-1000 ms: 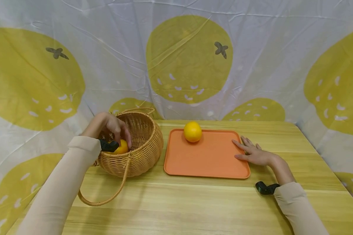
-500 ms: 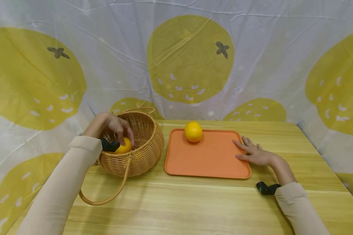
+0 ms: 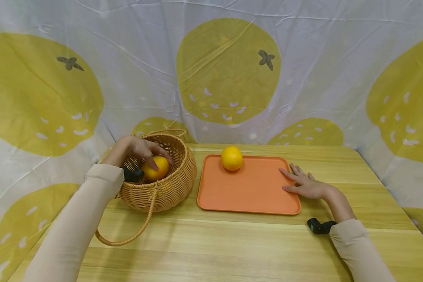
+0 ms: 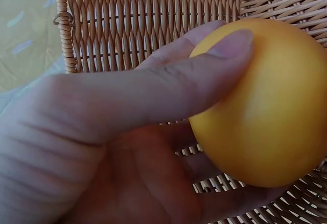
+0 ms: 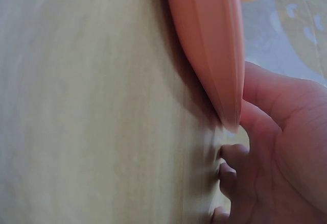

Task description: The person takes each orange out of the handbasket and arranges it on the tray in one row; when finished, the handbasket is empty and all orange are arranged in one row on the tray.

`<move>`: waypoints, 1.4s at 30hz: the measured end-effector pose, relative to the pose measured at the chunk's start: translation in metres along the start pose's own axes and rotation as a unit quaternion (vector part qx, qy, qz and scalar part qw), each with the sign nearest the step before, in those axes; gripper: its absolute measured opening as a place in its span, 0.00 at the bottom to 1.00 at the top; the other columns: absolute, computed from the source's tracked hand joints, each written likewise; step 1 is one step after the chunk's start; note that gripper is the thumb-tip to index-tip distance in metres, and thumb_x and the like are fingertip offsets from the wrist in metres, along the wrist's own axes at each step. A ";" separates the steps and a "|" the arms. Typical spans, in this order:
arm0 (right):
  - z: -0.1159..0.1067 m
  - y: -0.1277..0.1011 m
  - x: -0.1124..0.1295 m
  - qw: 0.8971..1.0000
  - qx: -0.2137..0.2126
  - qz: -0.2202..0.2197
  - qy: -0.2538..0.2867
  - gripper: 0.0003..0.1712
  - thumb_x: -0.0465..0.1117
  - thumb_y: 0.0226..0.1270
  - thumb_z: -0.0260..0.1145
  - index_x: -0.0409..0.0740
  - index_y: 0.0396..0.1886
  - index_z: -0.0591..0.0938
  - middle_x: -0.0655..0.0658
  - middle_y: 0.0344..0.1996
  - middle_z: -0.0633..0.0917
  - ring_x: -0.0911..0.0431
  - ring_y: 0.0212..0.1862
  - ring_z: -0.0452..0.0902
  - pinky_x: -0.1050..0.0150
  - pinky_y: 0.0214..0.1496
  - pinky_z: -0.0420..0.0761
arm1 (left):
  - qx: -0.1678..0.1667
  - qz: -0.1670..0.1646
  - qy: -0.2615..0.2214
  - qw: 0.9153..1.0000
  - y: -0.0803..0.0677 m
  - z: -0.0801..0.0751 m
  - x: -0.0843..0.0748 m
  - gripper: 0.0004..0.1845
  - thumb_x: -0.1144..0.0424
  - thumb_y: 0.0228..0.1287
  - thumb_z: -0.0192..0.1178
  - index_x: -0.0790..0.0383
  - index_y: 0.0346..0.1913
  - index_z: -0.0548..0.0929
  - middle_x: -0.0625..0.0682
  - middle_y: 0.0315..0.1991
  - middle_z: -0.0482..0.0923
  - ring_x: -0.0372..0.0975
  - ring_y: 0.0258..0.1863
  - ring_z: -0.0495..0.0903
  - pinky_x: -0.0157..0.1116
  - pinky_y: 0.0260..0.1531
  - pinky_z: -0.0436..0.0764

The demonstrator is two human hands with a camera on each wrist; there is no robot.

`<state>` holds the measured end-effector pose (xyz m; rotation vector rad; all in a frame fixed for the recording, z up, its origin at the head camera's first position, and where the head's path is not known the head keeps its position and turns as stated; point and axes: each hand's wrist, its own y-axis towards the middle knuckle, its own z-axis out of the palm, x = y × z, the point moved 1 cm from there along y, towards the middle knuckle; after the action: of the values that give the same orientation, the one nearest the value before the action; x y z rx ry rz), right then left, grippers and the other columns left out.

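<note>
The left hand (image 3: 135, 150) grasped an orange (image 3: 156, 167) inside the wicker basket (image 3: 169, 184), thumb and fingers curled round it, the fruit near the rim. The right hand (image 3: 306, 184) lay flat, fingers relaxed, at the orange tray's (image 3: 246, 192) far side from the basket. A clean lift meant clearing the rim without tipping the basket. A second orange (image 3: 231, 158) sat on the tray.

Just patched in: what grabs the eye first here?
The left hand grips an orange inside the wicker basket at the table's left. A second orange sits at the far edge of the orange tray, whose right edge the right hand touches.
</note>
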<state>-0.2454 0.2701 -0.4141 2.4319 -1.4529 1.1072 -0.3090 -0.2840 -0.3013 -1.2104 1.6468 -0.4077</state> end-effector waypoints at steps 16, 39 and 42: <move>0.003 0.000 0.003 1.000 0.000 0.002 0.008 0.47 0.56 0.80 0.58 0.40 0.85 0.49 0.26 0.81 0.31 0.28 0.81 0.20 0.24 0.73 0.24 | -0.054 0.091 -0.013 0.994 -0.020 -0.003 -0.011 0.32 0.58 0.71 0.64 0.56 0.75 0.68 0.62 0.75 0.57 0.51 0.66 0.65 0.45 0.55 0.80; 0.000 0.002 0.003 1.000 0.002 0.002 0.004 0.47 0.56 0.80 0.58 0.40 0.85 0.48 0.25 0.81 0.31 0.28 0.81 0.20 0.24 0.73 0.24 | -0.232 0.253 -0.155 0.926 -0.045 0.041 -0.080 0.28 0.63 0.79 0.54 0.50 0.78 0.66 0.57 0.75 0.62 0.45 0.59 0.73 0.36 0.55 0.77; 0.000 0.001 0.003 1.000 0.001 0.003 0.001 0.47 0.55 0.80 0.58 0.40 0.85 0.48 0.25 0.81 0.31 0.28 0.81 0.20 0.24 0.73 0.24 | -0.263 0.256 -0.167 0.915 -0.041 0.055 -0.096 0.28 0.61 0.80 0.53 0.50 0.79 0.65 0.54 0.77 0.59 0.47 0.61 0.71 0.40 0.59 0.74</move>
<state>-0.2457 0.2675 -0.4127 2.4274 -1.4599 1.1124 -0.2418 -0.2055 -0.2450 -1.0824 1.7345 0.5789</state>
